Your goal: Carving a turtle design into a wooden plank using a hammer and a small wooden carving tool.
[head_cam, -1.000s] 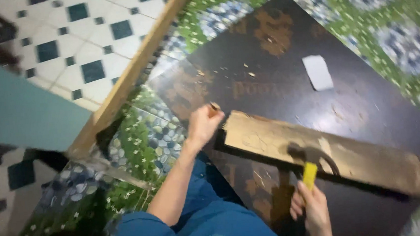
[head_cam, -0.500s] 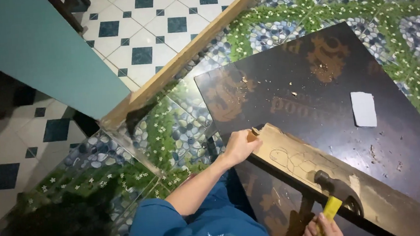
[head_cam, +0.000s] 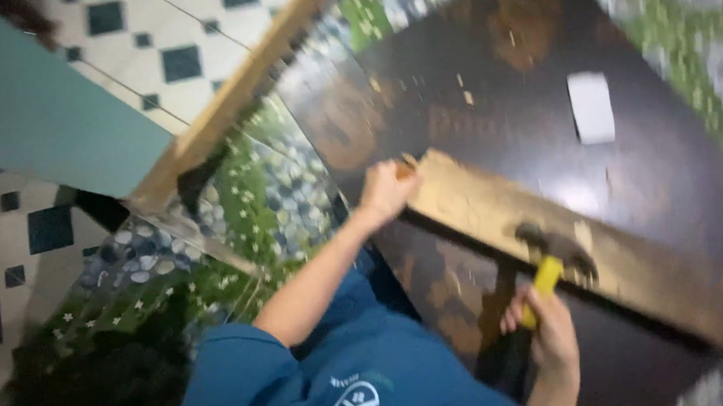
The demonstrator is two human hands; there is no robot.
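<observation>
A long pale wooden plank (head_cam: 550, 232) lies slantwise on a dark worn board (head_cam: 664, 165). My left hand (head_cam: 385, 194) grips the plank's near left end, with something small between the fingers that I cannot make out. My right hand (head_cam: 544, 330) is closed around the yellow handle of a hammer (head_cam: 552, 257). The hammer's dark head rests over the middle of the plank. The picture is blurred by motion.
A small white rectangular block (head_cam: 591, 107) lies on the dark board's far side. A long wooden beam (head_cam: 235, 93) runs along the floor to the left. A teal panel (head_cam: 41, 115) stands at the far left. Green patterned and checkered tiles surround the board.
The view has swung and now shows more of my right hand. The hammer's head stays over the plank, and my left hand stays at the plank's end.
</observation>
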